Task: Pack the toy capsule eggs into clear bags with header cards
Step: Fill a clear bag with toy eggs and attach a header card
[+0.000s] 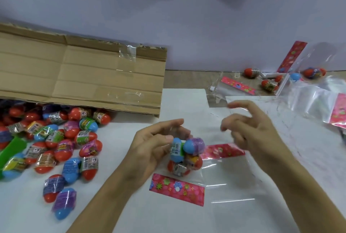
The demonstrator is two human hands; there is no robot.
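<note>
Left hand (149, 150) fingers curled around a cluster of red and blue plastic capsule eggs (185, 156) | right hand (249, 128) fingers spread loosely apart, blurred, above clear plastic bag with pink flowered header card (221, 180)

Left hand (149, 146) raised, fingers curled, thumb forward. Right hand (250, 126) raised just beside it, fingers loosely bent and spread, blurred. Both forearms bare.

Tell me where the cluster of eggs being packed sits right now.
In the head view, the egg cluster is centre frame in the left hand, just above the nearest pink header card.
</note>
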